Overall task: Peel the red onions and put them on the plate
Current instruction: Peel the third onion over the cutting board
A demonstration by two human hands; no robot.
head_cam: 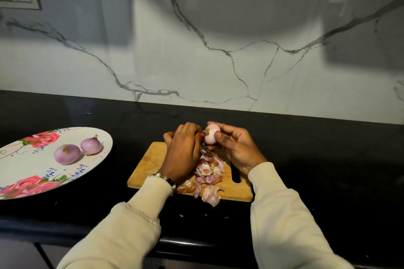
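Small, round, pale pink-purple peeled onion (211, 134): light in weight, firm under the fingers, but smooth and probably a little slippery now that the dry skin is off. Best taken around the broad middle, thumb against fingers, not at the rooty end, where tufts of root remain. Held above the far edge of the rectangular wooden cutting board (150, 166), clear of the board itself.

Right hand (237, 148): curled around the onion, thumb pressing on its near side, fingers wrapped behind. A steady cradle, not a hard squeeze, as it seems.

Left hand (182, 148): fingers bent, tips meeting at the root end of the onion, apparently pinching a last scrap of skin or root there; hard to be sure, since the fingertips are hidden behind the hand.

Loose heap of papery pink and brown onion skins (207, 172) on the board below both hands: thin, brittle, easily scattered.

Large oval white plate with red rose pattern (32, 172) on the black worktop (328, 159), well apart to the left, already carrying two peeled purple onions (67, 154) just beside each other.
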